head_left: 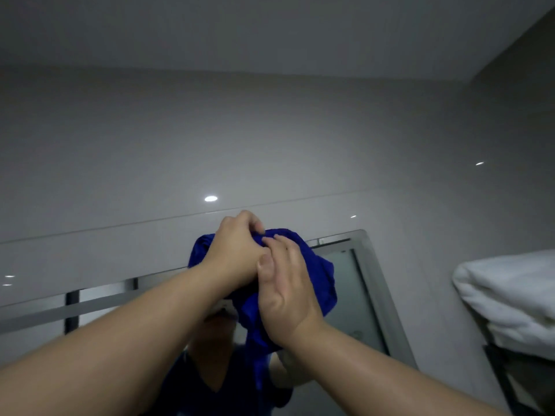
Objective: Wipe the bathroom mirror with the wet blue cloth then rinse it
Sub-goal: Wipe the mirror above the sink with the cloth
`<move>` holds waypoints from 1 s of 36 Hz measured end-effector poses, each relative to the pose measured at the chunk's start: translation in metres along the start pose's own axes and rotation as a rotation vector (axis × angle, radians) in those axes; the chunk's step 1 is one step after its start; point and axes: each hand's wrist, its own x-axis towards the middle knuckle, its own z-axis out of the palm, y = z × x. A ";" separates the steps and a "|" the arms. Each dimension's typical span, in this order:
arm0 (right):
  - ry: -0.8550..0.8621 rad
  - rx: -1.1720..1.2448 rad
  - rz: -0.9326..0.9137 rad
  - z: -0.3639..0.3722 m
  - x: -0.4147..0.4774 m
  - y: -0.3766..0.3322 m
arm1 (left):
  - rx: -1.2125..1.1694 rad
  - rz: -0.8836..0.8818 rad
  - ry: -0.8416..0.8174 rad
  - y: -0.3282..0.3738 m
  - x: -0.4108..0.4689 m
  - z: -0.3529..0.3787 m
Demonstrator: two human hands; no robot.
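Note:
The blue cloth point(321, 283) is bunched up and raised in front of the top of the bathroom mirror point(357, 292). My left hand point(237, 250) pinches the cloth's upper edge with closed fingers. Just to the right and a little lower, my right hand point(285, 292) lies flat over the cloth, its fingers pressed on the fabric and touching the left hand. Most of the cloth is hidden behind both hands. The mirror reflects a person in a dark blue top below the cloth. Whether the cloth touches the glass cannot be told.
Glossy grey wall tiles point(270, 139) fill the space above the mirror, with the ceiling above them. A folded white towel point(510, 298) lies on a dark rack point(510, 382) at the right edge. The mirror's metal frame point(375, 283) slants down on the right.

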 end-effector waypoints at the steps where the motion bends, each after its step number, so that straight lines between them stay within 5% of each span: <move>1: -0.041 -0.055 0.008 -0.003 -0.001 0.007 | -0.017 0.027 0.014 -0.001 -0.003 0.004; 9: -0.221 -0.572 -0.094 -0.011 0.008 0.046 | -0.455 -0.010 -0.078 -0.007 -0.021 0.000; 11: -0.212 -0.639 -0.105 -0.016 0.019 0.056 | -0.315 0.162 -0.059 -0.010 -0.030 0.001; 15: -0.042 -0.714 -0.013 -0.036 0.049 0.079 | 0.417 0.600 0.041 -0.034 -0.054 0.010; 22: 0.170 -0.840 0.193 -0.082 0.063 0.130 | 0.695 0.633 -0.108 -0.087 -0.094 0.049; 28: 0.296 -0.685 0.482 -0.086 0.051 0.145 | 0.764 0.631 -0.021 -0.095 -0.107 0.072; 36: 0.359 -0.717 0.502 -0.067 -0.052 0.173 | 0.783 0.661 0.095 -0.103 -0.109 0.085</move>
